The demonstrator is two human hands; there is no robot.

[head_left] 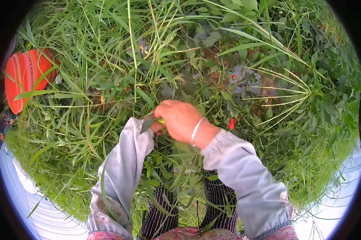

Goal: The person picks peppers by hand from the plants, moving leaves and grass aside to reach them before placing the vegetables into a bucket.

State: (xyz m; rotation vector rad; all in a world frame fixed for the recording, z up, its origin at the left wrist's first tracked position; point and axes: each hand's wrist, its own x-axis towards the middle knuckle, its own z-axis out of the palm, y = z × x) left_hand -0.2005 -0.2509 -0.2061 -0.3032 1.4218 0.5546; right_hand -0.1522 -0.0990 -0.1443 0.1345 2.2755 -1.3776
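Observation:
My two hands meet low over the plants, the right in front of the left. My right hand (182, 120), with a white band (195, 132) at its wrist, is closed. A smooth yellow-green piece (161, 120), which looks like a green chilli pepper, shows at its fingers. Mostly hidden behind it, my left hand (158, 128) has curled fingers, and what they hold cannot be made out. A dark green leaf (147, 125) lies across them. Right of my hands, a red chilli pepper (231, 123) hangs among leaves, and a smaller red one (234, 76) shows farther off.
An orange-red container (30, 76) with dark lettering lies in the grass at the left. Long grass and leafy plants (108, 72) surround my hands. Pale seed heads (284, 94) spread at the right. My striped trouser legs (162, 208) stand among stems below.

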